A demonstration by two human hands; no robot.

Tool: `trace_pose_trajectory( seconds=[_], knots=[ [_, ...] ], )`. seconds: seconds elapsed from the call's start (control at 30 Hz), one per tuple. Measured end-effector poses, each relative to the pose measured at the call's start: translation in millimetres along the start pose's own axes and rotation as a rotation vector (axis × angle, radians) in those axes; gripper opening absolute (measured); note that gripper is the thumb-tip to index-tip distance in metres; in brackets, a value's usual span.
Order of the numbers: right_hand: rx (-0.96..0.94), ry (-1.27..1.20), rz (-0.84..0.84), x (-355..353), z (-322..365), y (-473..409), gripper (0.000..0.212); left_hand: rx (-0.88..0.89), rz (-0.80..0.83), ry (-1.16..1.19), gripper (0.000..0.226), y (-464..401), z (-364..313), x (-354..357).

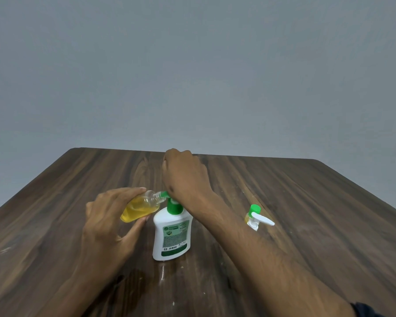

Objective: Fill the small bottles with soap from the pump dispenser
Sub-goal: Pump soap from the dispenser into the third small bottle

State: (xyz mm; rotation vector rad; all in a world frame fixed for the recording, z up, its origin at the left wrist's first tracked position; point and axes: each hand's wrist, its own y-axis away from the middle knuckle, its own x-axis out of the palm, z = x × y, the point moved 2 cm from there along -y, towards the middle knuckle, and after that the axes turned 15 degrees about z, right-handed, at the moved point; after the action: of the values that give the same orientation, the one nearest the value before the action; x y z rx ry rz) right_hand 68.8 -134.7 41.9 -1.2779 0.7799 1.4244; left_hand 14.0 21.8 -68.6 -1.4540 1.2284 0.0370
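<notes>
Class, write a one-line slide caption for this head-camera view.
Left hand tilts small bottle to pump dispenser spout; right hand presses.

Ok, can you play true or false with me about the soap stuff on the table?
1. The left hand holds a small bottle with yellow soap in it. True.
2. The small bottle stands upright on the table. False: it is tilted, its mouth at the green nozzle.
3. The right hand rests on top of the pump dispenser. True.
4. The pump dispenser is red. False: it is white with a green pump.
5. Another small bottle stands to the right on the table. True.
</notes>
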Motion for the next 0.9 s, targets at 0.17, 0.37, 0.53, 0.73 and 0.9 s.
trace_pose_trajectory(
  seconds=[0.17,0.37,0.53,0.73,0.9],
  knots=[
    [0.002,0.000,0.027,0.8,0.5,-0.1,0.014,0.002,-0.010,0.002,0.048,0.9,1.2,0.7],
    [0.005,0.004,0.015,2.6,0.2,-1.3,0.016,-0.002,-0.005,0.001,0.048,0.3,0.4,1.4],
    [-0.013,0.012,0.000,-2.6,0.5,0.9,0.016,-0.007,0.009,0.014,0.051,1.2,1.5,1.0],
    [-0.036,0.032,0.041,-2.4,3.7,4.7,0.022,0.001,0.008,0.002,0.049,1.2,3.0,2.2],
    [-0.019,0.011,0.024,-1.1,1.1,2.3,0.022,-0.008,0.005,-0.010,0.047,0.7,0.0,-0.6]
  ],
)
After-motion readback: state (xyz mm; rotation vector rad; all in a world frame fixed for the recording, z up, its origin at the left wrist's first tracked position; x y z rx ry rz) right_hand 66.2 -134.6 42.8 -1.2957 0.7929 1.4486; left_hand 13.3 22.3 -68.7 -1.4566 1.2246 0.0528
